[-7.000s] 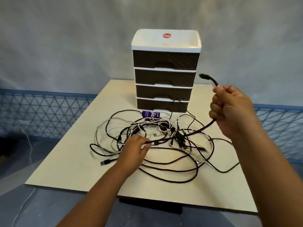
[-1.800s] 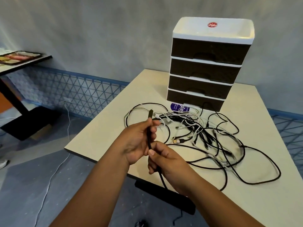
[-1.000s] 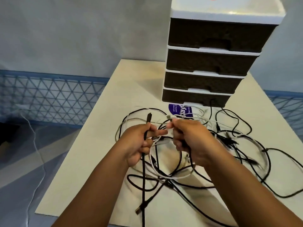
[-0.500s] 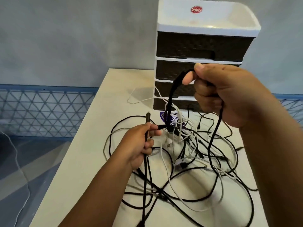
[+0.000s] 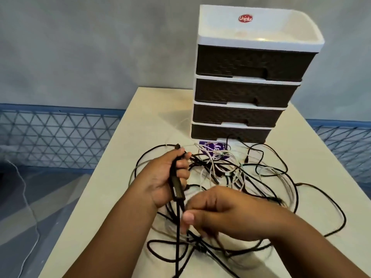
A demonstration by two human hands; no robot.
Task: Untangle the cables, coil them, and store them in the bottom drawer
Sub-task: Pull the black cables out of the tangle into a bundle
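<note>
A tangle of black and white cables lies on the cream table in front of a four-drawer unit. Its bottom drawer is closed. My left hand grips a black cable near its plug end, and the cable hangs down toward me. My right hand, blurred, sits just below and right of the left with fingers curled, and it seems to pinch the same black cable.
A purple-labelled packet lies under the cables at the foot of the drawer unit. A blue lattice fence runs behind the table on both sides. A white cord trails on the grey floor at left.
My right hand dropped from high in front of the drawers, where it lifted a black cable, down to just under my left hand. The left hand kept its grip.
</note>
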